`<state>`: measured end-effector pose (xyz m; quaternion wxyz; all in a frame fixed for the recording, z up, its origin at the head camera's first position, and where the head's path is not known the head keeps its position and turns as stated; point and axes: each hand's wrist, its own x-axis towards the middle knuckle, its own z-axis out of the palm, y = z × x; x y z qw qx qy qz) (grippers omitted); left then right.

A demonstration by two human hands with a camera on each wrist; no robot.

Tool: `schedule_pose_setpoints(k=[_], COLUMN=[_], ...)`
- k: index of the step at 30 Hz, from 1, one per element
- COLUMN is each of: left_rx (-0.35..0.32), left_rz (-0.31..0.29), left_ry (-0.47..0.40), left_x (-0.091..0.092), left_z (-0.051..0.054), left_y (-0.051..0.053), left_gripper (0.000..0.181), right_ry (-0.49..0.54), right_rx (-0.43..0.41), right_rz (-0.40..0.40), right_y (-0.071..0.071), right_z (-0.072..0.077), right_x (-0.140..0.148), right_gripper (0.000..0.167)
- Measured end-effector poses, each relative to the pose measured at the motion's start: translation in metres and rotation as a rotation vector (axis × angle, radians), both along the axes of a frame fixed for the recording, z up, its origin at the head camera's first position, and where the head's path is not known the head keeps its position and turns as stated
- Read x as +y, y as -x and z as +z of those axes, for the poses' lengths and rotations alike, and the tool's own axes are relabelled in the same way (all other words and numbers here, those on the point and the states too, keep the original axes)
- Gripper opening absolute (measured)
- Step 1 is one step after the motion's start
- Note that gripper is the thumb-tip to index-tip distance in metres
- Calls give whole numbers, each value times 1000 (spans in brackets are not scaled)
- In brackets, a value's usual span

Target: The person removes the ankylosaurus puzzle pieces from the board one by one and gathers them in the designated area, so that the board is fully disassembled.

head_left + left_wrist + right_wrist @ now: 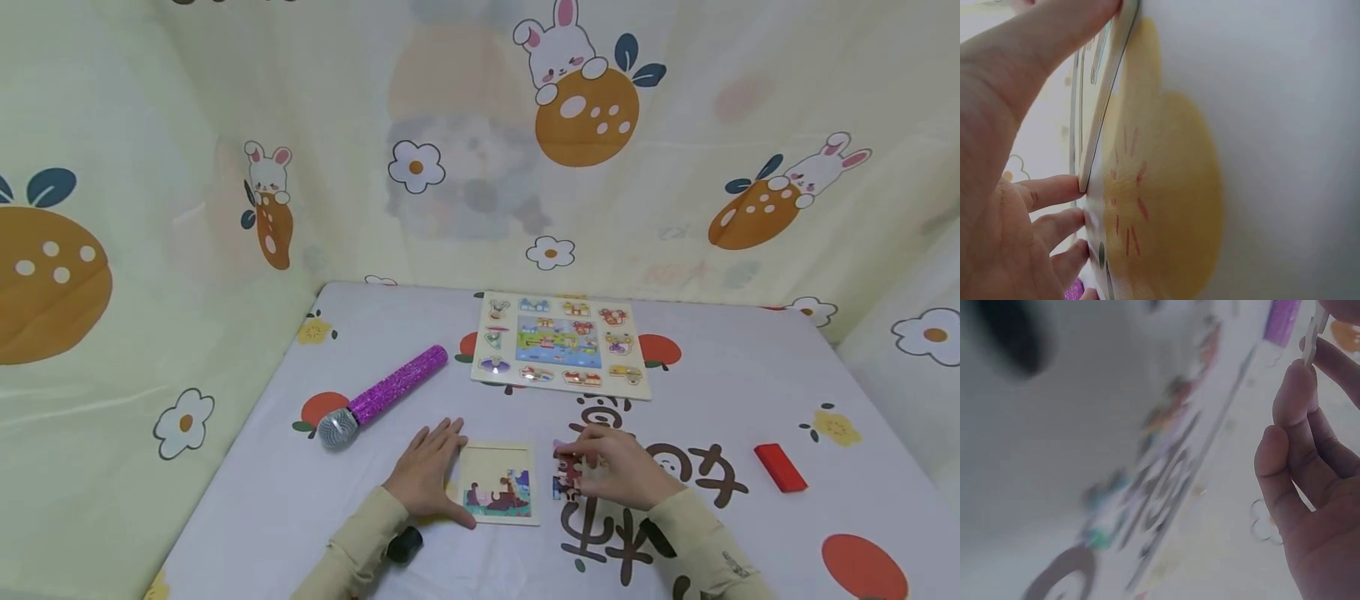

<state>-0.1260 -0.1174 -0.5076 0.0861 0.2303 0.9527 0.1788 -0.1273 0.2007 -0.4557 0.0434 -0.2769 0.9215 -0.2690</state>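
A small jigsaw tray (491, 450) with a pale wooden rim lies in front of the person, its lower part filled with coloured pieces. The left hand (427, 473) rests at its left side with fingers spread, thumb at the near corner; in the left wrist view a fingertip touches the tray's edge (1102, 119). Just right of the tray, the right hand (621, 468) pinches a jigsaw piece (1312, 342), seen edge-on in the right wrist view. Further jigsaw pieces (567, 485) lie by its fingers, partly hidden; they look blurred in the right wrist view.
A purple glittery microphone (397, 386) lies at the left. Farther back is a larger picture puzzle board (558, 342). A red block (781, 467) sits at the right. Patterned curtains (480, 208) stand behind the printed tablecloth (712, 383).
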Motion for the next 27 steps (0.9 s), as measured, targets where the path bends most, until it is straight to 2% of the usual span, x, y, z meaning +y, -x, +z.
schedule_pose_setpoints(k=[8, 16, 20, 27], left_rx=[25, 34, 34, 26], left_rz=[-12, -9, -12, -14], left_ry=[-18, -17, -9, 1], left_x=[-2, -2, -2, -1], left_z=[-1, 0, 0, 1], left_y=[-1, -1, -1, -1], left_gripper=[118, 117, 118, 118], right_ry=[-99, -121, -121, -103], right_rx=[-61, 26, 25, 25], right_rz=[-40, -12, -24, 7], right_y=[-8, -14, -15, -16], right_z=[-12, -21, -22, -27], right_x=[23, 35, 37, 35], right_gripper=[41, 36, 35, 35])
